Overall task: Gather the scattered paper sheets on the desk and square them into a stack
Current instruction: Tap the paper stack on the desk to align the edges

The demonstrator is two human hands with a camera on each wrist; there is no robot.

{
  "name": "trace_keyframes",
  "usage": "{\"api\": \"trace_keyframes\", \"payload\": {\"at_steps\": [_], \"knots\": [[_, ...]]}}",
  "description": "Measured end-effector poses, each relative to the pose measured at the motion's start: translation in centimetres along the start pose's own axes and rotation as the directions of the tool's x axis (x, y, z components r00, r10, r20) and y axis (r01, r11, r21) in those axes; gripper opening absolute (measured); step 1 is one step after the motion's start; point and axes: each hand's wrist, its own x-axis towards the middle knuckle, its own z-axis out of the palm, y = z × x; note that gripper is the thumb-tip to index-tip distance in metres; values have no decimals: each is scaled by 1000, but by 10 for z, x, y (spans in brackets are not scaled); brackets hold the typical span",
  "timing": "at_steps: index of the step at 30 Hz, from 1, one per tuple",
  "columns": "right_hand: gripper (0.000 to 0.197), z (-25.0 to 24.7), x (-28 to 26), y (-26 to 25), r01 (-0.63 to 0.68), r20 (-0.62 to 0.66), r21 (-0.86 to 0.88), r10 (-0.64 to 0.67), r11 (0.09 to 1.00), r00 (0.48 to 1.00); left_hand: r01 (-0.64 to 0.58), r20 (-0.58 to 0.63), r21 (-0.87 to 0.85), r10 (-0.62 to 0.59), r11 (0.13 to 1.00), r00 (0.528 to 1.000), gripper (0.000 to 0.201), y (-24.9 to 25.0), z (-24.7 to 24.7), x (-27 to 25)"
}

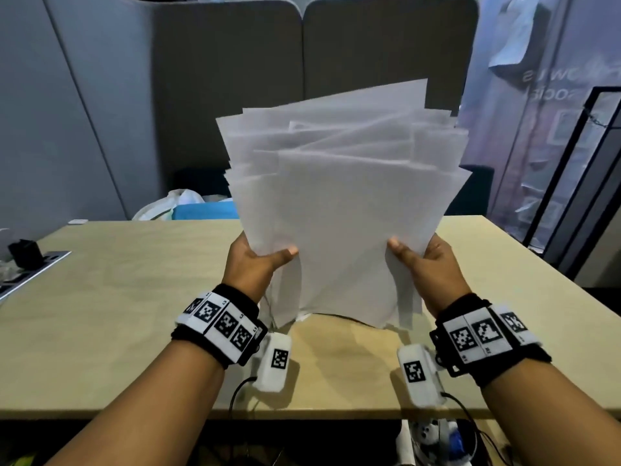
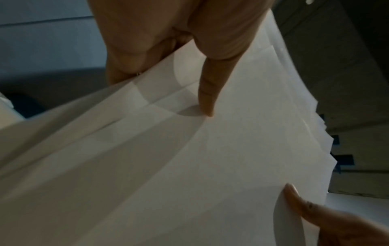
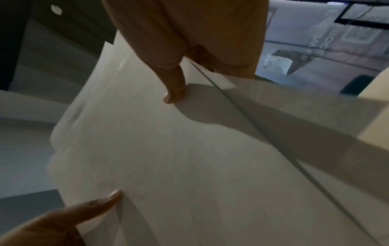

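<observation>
A bundle of white paper sheets (image 1: 339,203) stands upright over the wooden desk (image 1: 134,297), its top edges fanned and uneven, its bottom edges at or just above the desk surface. My left hand (image 1: 258,260) grips the bundle's left side, thumb in front and fingers hidden behind. My right hand (image 1: 423,260) grips the right side the same way. In the left wrist view the paper sheets (image 2: 189,166) fill the frame, with my left hand (image 2: 208,93) pressing its thumb on them. In the right wrist view the paper sheets (image 3: 168,149) lie under the thumb of my right hand (image 3: 174,89).
A grey partition (image 1: 302,55) stands behind the desk. A silver device with a black object (image 1: 23,260) sits at the desk's left edge. A blue box and white bag (image 1: 188,206) lie beyond the far edge. A black-framed stand (image 1: 571,196) is at right.
</observation>
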Motion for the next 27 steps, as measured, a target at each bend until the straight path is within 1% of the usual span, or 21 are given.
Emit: {"api": "trace_keyframes", "payload": {"at_steps": [2, 4, 6, 7, 9, 11, 13, 15, 16, 18, 20, 23, 27], "knots": [[20, -2, 1, 3, -10, 12, 16, 9, 1000, 1000, 22, 8, -31, -22, 999, 1000, 43, 2, 2, 3], [28, -2, 2, 4, 7, 14, 19, -7, 1000, 1000, 16, 27, -39, -15, 999, 1000, 45, 6, 5, 5], [40, 0, 4, 5, 37, 8, -33, -36, 999, 999, -4, 57, -18, 5, 1000, 998, 44, 10, 11, 7], [43, 2, 4, 5, 52, -7, -67, -53, 996, 999, -21, 64, -2, 21, 1000, 998, 42, 12, 15, 7], [38, 6, 6, 3, 83, -52, -101, -89, 991, 995, -57, 39, 5, 57, 998, 998, 38, 17, 24, 7], [34, 8, 8, -4, 123, -70, -136, -133, 983, 989, -107, -7, 3, 107, 994, 994, 37, 23, 30, 8], [30, 6, 10, -12, 160, -66, -160, -173, 974, 983, -148, -60, -15, 147, 989, 987, 40, 27, 32, 12], [30, 3, 10, -15, 167, -40, -169, -176, 971, 984, -155, -101, -57, 149, 986, 984, 39, 31, 31, 16], [29, 2, 10, -13, 149, -32, -173, -157, 974, 987, -152, -104, -74, 144, 986, 984, 38, 33, 29, 17], [22, 1, 9, -7, 107, -41, -218, -119, 970, 992, -140, -82, -75, 134, 987, 988, 37, 34, 28, 17], [17, 2, 6, -1, 77, -61, -192, -91, 978, 994, -138, -61, -60, 134, 989, 989, 35, 34, 28, 14], [26, 4, 3, 0, 80, -61, -116, -88, 990, 994, -185, -89, -39, 181, 982, 979, 36, 35, 26, 14], [27, 6, 2, 1, 111, -101, -120, -123, 987, 987, -220, -69, 16, 221, 975, 973, 37, 31, 24, 15]]}}
